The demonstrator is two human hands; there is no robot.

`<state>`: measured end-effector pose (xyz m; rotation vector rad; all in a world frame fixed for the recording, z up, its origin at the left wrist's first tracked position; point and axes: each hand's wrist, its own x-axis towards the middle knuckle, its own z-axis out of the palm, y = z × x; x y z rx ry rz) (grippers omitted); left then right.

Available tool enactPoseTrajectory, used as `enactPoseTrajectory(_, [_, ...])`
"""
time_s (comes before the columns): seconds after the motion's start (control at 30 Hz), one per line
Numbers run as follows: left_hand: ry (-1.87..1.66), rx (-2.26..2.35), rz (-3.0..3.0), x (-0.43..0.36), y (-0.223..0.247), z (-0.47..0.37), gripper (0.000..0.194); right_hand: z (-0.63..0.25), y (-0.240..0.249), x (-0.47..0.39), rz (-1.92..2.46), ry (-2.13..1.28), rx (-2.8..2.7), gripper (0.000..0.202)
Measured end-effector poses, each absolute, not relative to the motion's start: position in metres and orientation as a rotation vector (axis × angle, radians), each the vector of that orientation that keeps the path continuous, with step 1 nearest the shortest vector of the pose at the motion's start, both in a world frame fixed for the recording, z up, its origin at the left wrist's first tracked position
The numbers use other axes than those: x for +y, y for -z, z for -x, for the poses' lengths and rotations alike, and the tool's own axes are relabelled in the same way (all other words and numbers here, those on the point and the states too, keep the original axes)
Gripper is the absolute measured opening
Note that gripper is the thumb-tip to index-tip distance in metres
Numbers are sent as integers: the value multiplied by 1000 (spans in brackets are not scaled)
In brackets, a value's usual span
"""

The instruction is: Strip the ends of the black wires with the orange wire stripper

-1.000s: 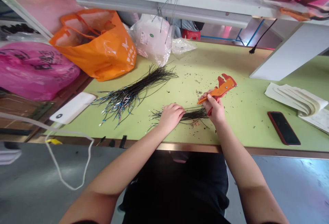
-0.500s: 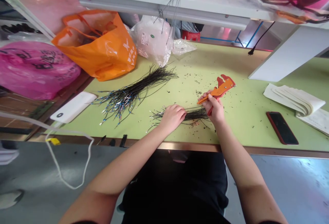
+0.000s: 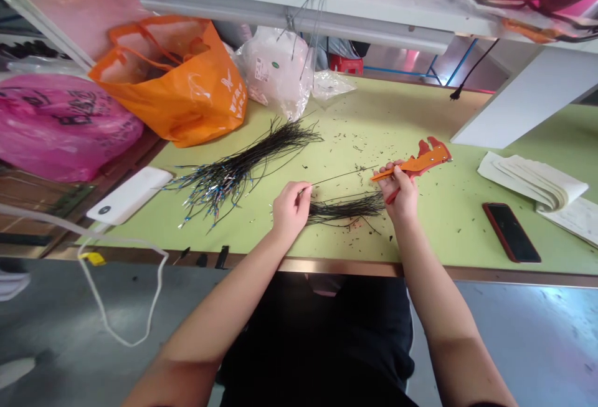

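Between thumb and fingers, my left hand (image 3: 290, 206) pinches one thin black wire (image 3: 343, 175), whose free end points right toward my other hand. My right hand (image 3: 399, 192) is wrapped round the handles of an orange and red wire stripper (image 3: 423, 159), its jaws tilted up and away from the wire. Below and between both hands lies a bundle of black wires (image 3: 348, 209); my left hand covers part of its left end. A larger bundle of black wires with bare and blue ends (image 3: 247, 161) rests farther left, apart from both hands.
Small black clippings litter the green table (image 3: 374, 108). At the left stand an orange bag (image 3: 187, 95), a pink bag (image 3: 65, 126) and a white power bank (image 3: 131, 195) with a cable. A phone (image 3: 511, 232) and papers (image 3: 532, 179) lie right. A white shelf (image 3: 374, 5) crosses above.
My left hand has lifted a single wire from the smaller bundle and moved left. The right hand has shifted right with the wire stripper.
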<state>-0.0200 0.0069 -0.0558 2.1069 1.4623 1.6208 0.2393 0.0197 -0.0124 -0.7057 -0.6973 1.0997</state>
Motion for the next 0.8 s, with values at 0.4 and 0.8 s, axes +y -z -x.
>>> enactPoseTrajectory(0.4, [-1135, 1617, -2444, 4, 17, 60, 24, -219, 15, 8, 710, -1396, -916, 35])
enactPoseTrajectory(0.8, [-999, 1574, -2371, 4, 16, 54, 25, -214, 19, 7, 841, -1342, -974, 21])
